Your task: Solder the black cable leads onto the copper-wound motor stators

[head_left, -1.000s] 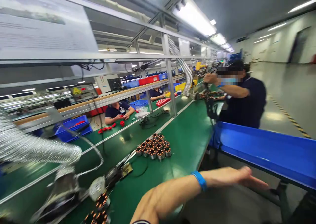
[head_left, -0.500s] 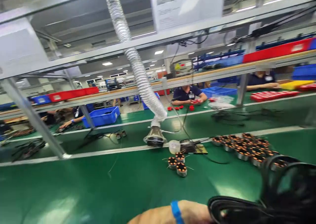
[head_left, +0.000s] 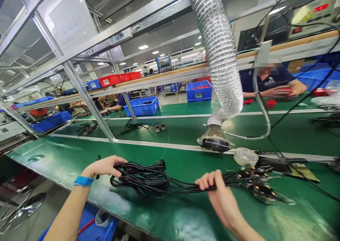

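Note:
A bundle of black cables, looped and thick at its left end, stretches across the green bench between my hands. My left hand, with a blue band at the wrist, grips the looped end between thumb and fingers. Farther right, my right hand is wrapped round the straight part of the cables. Just beyond it are several motor stators with copper windings and loose thin wires. The cables run toward them, but I cannot tell whether they are joined.
A flexible silver duct with a hood hangs over the bench's back edge. Beside it lies a roll of clear tape. A metal post stands at left. Across the bench, a person handles red parts; blue bins stand there.
My view has swung left and down. The black cables, held up at the right before, now lie stretched between both hands over the bench. Both hands are now in sight.

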The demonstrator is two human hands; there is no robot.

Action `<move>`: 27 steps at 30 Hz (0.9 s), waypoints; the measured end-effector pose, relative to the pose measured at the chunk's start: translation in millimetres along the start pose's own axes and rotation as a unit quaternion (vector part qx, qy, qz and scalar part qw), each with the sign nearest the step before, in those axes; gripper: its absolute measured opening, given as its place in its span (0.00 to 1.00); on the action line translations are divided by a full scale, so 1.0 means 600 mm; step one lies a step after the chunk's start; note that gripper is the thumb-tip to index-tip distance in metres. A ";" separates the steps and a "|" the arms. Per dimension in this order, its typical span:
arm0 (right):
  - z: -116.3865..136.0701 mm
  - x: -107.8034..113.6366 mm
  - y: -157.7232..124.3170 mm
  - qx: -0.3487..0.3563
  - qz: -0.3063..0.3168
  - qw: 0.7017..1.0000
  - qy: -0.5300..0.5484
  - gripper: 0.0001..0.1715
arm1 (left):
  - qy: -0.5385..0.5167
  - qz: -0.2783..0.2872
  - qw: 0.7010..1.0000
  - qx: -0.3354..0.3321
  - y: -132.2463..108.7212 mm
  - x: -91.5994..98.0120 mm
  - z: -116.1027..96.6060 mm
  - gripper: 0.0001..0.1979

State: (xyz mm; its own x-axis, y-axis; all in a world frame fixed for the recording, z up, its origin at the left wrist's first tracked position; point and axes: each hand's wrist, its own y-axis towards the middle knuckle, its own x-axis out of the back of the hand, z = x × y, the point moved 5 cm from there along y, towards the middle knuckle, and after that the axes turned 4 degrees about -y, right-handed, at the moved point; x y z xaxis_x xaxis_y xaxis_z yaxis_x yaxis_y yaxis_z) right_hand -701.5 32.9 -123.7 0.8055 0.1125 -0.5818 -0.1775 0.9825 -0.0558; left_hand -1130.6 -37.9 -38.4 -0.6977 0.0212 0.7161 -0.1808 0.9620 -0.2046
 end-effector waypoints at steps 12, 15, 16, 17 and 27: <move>-0.192 0.083 0.009 -0.200 -0.015 0.978 -0.055 0.26 | 0.114 -0.020 0.986 -0.117 0.208 -0.164 -0.084 0.21; -0.193 0.093 -0.005 -0.247 0.012 0.969 -0.021 0.26 | 0.127 0.038 0.987 -0.088 0.264 -0.264 -0.149 0.19; -0.190 0.097 -0.013 -0.262 0.025 0.965 -0.016 0.26 | 0.124 0.056 0.988 -0.077 0.277 -0.290 -0.163 0.15; -0.184 0.102 -0.022 -0.278 0.039 0.960 -0.017 0.25 | 0.116 0.069 0.988 -0.070 0.287 -0.310 -0.175 0.11; 0.001 0.220 -0.112 -0.309 0.209 0.906 -0.200 0.22 | -0.447 -0.079 0.861 -0.229 0.148 -0.222 -0.354 0.22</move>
State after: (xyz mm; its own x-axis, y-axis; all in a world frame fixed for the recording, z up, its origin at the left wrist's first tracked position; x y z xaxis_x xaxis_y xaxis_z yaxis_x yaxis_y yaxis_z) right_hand -582.8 -18.4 -196.3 0.7132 0.6215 -0.3242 -0.6977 0.5845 -0.4142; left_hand -906.4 102.2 -10.6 -0.9814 -0.1410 -0.1301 -0.1728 0.9443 0.2801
